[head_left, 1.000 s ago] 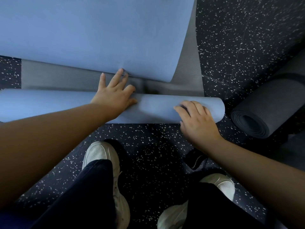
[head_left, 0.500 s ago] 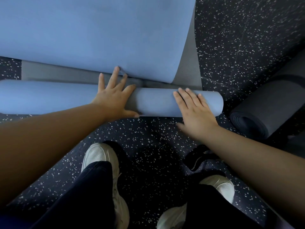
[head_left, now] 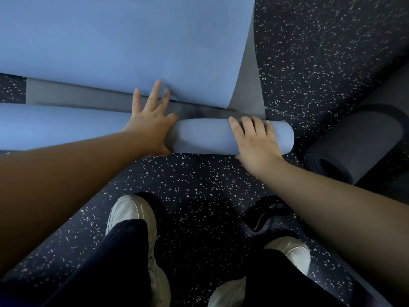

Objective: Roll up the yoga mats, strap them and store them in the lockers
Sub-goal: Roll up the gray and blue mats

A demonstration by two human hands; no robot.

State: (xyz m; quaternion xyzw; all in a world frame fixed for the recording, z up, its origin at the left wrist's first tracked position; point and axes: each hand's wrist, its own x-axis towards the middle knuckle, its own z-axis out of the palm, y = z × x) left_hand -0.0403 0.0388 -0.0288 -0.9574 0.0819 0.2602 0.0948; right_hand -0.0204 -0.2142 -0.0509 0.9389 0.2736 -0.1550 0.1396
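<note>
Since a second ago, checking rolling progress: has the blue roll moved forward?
Yes. The blue roll has rolled away from the person's shoes, closing on the flat blue mat's edge, with more of the grey mat covered.

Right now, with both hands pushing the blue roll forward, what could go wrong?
1. The flat blue sheet ahead lies askew over the grey mat, so the blue roll may wind crooked and telescope at its end.
2. The left hand reaches past the roll onto the flat part; its fingers could get caught underneath.
3. The black strap beside the right shoe could trip the person.
</note>
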